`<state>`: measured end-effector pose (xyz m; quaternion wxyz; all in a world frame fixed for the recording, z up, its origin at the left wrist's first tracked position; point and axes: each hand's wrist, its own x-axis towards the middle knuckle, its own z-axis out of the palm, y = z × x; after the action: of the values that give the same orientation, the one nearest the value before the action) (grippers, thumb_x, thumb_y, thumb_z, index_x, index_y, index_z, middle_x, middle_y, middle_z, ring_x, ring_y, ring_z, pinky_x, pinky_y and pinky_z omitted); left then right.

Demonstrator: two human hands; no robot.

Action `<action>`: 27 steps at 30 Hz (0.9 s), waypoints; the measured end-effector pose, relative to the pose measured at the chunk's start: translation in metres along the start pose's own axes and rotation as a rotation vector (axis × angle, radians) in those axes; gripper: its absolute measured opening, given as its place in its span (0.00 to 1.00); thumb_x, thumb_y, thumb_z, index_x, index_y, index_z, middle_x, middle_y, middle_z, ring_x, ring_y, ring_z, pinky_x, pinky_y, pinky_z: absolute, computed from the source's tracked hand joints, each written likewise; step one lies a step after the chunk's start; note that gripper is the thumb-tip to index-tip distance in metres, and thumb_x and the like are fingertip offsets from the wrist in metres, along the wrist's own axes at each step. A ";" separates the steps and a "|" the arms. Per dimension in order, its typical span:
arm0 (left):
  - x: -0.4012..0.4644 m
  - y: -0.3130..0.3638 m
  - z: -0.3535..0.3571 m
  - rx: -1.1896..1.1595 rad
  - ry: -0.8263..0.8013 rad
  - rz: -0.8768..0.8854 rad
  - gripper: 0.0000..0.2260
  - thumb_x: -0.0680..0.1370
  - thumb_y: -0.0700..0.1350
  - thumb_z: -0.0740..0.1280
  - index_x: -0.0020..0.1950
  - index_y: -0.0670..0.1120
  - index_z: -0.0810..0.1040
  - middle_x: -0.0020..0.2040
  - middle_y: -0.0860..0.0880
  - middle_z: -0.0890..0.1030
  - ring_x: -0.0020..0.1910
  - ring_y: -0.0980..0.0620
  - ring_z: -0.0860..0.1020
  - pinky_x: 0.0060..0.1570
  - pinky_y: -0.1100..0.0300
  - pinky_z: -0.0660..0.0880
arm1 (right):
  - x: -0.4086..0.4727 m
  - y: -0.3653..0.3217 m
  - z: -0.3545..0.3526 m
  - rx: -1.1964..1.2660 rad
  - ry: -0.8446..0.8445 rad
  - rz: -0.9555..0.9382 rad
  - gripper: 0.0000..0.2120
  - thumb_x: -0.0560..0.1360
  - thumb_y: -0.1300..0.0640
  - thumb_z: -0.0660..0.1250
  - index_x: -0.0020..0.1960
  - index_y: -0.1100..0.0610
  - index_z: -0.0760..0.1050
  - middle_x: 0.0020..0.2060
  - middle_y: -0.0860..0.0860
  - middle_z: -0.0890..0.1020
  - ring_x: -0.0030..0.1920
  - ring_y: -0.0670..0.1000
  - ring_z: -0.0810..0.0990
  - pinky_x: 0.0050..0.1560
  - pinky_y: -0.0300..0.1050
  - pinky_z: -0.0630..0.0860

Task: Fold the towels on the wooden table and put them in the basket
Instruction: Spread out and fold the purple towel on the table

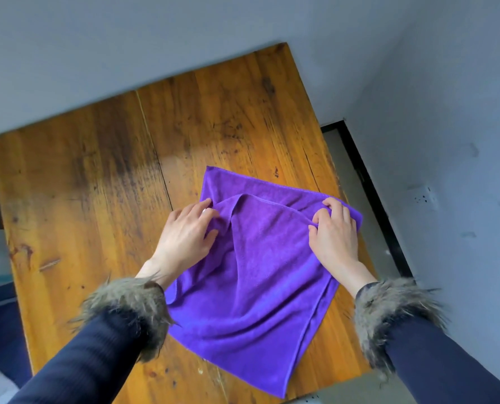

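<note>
A purple towel (251,275) lies on the wooden table (97,185), toward its right half. Its near part is doubled over toward the far edge, with the folded layer's edge a little short of the far hem. My left hand (184,237) pinches the folded layer's left corner between thumb and fingers. My right hand (334,231) grips the folded layer's right corner with curled fingers. Both corners are held just above the lower layer. No basket is in view.
The table's far and left edges meet a grey wall (126,39). To the right, past the table's edge, a strip of grey floor (356,205) and a dark baseboard run along another wall. Blurred dark and white shapes sit at the lower left.
</note>
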<state>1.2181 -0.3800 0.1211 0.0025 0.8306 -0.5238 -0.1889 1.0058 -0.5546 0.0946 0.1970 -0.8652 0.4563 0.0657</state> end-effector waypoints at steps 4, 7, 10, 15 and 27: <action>0.009 -0.002 -0.008 -0.044 0.164 0.031 0.05 0.72 0.46 0.71 0.42 0.46 0.77 0.52 0.48 0.80 0.49 0.44 0.78 0.42 0.52 0.73 | 0.001 0.000 0.000 -0.002 0.002 0.006 0.05 0.70 0.62 0.69 0.43 0.61 0.75 0.62 0.57 0.73 0.60 0.60 0.72 0.55 0.56 0.71; 0.013 -0.006 -0.012 -0.029 0.114 0.086 0.10 0.71 0.51 0.71 0.42 0.47 0.76 0.48 0.49 0.77 0.45 0.45 0.75 0.40 0.53 0.72 | 0.001 -0.001 0.000 -0.003 0.009 0.011 0.05 0.69 0.62 0.70 0.42 0.61 0.74 0.61 0.57 0.74 0.58 0.60 0.73 0.53 0.56 0.72; 0.010 -0.009 -0.006 -0.043 -0.006 0.117 0.16 0.67 0.56 0.74 0.46 0.46 0.76 0.52 0.48 0.75 0.47 0.45 0.73 0.42 0.53 0.72 | -0.001 -0.001 0.000 -0.008 0.014 0.004 0.07 0.69 0.62 0.72 0.43 0.62 0.74 0.60 0.58 0.74 0.57 0.61 0.74 0.52 0.56 0.73; 0.004 -0.014 -0.001 -0.122 0.053 0.118 0.09 0.69 0.45 0.75 0.42 0.46 0.77 0.53 0.46 0.76 0.47 0.44 0.73 0.41 0.51 0.75 | 0.000 -0.001 -0.003 -0.004 0.022 -0.014 0.08 0.66 0.63 0.74 0.41 0.62 0.74 0.56 0.59 0.76 0.53 0.62 0.76 0.48 0.56 0.75; 0.059 -0.002 -0.040 -0.735 0.213 -0.299 0.06 0.77 0.41 0.66 0.40 0.48 0.77 0.35 0.55 0.78 0.33 0.63 0.74 0.36 0.74 0.67 | 0.001 -0.001 -0.005 -0.003 0.022 -0.026 0.10 0.64 0.63 0.76 0.39 0.61 0.75 0.54 0.58 0.78 0.51 0.61 0.78 0.45 0.56 0.77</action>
<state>1.2546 -0.4385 0.1391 0.3258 0.8563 -0.2917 -0.2749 1.0064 -0.5569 0.0994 0.1914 -0.8720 0.4472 0.0541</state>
